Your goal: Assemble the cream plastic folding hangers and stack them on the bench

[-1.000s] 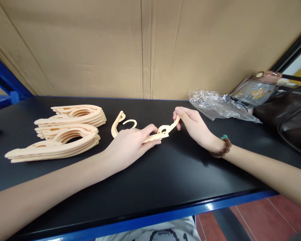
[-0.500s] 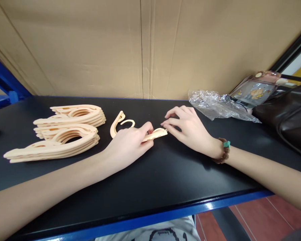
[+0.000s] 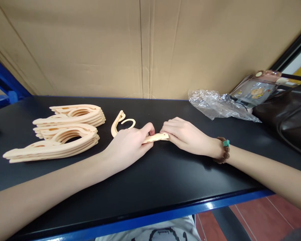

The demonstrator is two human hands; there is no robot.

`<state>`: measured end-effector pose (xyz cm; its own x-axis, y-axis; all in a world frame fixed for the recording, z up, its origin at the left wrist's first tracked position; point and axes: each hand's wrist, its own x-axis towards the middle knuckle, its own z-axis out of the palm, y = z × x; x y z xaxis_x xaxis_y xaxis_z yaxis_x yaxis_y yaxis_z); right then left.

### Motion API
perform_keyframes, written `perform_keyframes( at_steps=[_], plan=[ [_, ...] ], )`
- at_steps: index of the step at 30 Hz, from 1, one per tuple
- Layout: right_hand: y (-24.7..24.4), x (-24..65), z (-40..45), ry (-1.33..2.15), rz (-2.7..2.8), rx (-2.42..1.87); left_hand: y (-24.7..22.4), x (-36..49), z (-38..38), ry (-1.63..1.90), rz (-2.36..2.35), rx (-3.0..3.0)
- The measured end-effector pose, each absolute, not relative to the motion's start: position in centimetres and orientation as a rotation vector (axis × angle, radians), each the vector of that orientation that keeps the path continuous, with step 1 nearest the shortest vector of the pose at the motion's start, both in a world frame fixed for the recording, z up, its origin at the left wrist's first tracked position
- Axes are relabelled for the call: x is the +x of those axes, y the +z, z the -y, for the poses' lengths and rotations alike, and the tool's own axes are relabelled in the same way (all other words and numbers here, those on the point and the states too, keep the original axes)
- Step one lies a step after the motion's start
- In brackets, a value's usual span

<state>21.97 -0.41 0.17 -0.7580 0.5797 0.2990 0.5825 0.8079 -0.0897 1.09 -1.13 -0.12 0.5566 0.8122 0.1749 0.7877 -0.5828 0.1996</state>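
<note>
A cream plastic clothes hanger (image 3: 156, 137) with a curved hook (image 3: 130, 120) lies in front of me, part of it hidden under my fingers. My left hand (image 3: 129, 144) is closed around its middle. Its right end is between the closed fingers of my right hand (image 3: 184, 134), which wears a brown band with a green piece at the wrist. One curved arm of the hanger (image 3: 114, 127) sticks out beyond my left knuckles. On the left, several similar cream hangers are piled in a front stack (image 3: 72, 145) and a back stack (image 3: 87, 115).
Crumpled clear plastic bags (image 3: 217, 105) lie at the back right, near a clear container with a brown lid (image 3: 258, 88) and a dark leather bag (image 3: 288, 113). Brown cardboard (image 3: 145, 50) stands behind the black table (image 3: 150, 187), which has a blue front edge.
My right hand has come down and its fingers have closed on the hanger's right end. That end has turned slightly, while my left hand keeps its hold.
</note>
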Motion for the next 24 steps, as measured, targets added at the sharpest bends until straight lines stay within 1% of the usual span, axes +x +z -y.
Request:
perform_keyframes(
  at_steps=[13, 20, 24],
  plan=[
    [0.06, 21.94, 0.39, 0.392, 2.563, -0.907, -0.61, 0.94, 0.99, 0.432, -1.333, 2.656],
    [0.59, 22.36, 0.03, 0.607, 2.441, -1.002, -0.56, 0.97, 1.03, 0.477, -1.377, 2.591],
    [0.63, 22.53, -0.14, 0.650, 2.346, -1.073, -0.38, 1.04, 1.23, 0.449, -1.400, 2.583]
  ],
)
